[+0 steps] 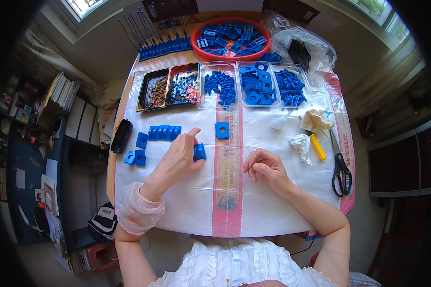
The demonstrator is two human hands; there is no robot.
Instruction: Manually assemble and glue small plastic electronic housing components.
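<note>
My left hand (173,158) is left of the middle of the table, its thumb and index finger on either side of a small blue plastic piece (200,152). Behind that hand stands a row of several similar blue pieces (164,133), partly hidden by its fingers. Three loose blue pieces (140,157) lie farther left. A flat blue square with a round hole (222,130) rests alone on the striped strip between the hands. Over the white sheet, my right hand (266,170) is loosely curled with its fingers slightly apart, and nothing shows in it.
Trays of screws (158,90), small nuts (184,87), blue plugs (220,86) and blue plates (257,86) line the back. Behind them is a red basin (194,44) of blue parts. Black scissors (341,174), a yellow-handled tool (317,147) and crumpled tissue (300,146) lie right.
</note>
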